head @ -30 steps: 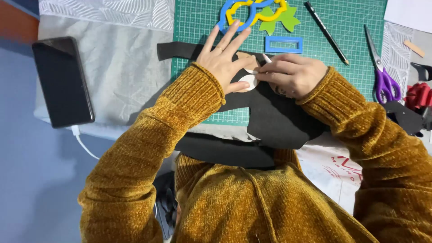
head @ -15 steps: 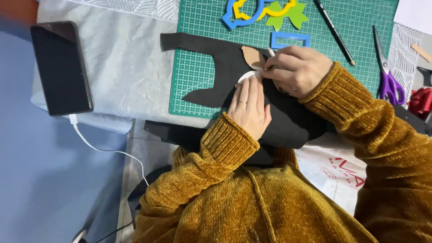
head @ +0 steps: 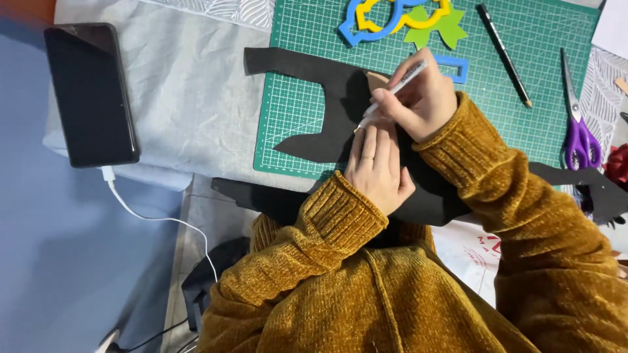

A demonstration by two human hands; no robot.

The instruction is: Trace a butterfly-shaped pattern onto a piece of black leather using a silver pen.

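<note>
A large black foam cut-out (head: 307, 85) lies across the green cutting mat (head: 543, 98). My left hand (head: 376, 167) rests flat on it, fingers together, pressing down and hiding whatever lies beneath. My right hand (head: 422, 98) grips a white pen (head: 400, 85), its tip down by my left fingertips. A small tan piece (head: 376, 80) peeks out just above my right hand. Both arms wear mustard knit sleeves.
Blue, yellow and green foam shapes (head: 392, 16) and a blue frame (head: 454, 65) lie at the mat's top. A black pencil (head: 504, 55) and purple scissors (head: 577, 124) sit to the right. A dark phone (head: 91, 91) with a white cable (head: 150, 216) lies left, on grey cloth.
My left hand has gone from fingers spread over a white disc to lying flat on the black foam. My right hand now holds the pen tilted, with its tip at my left fingertips.
</note>
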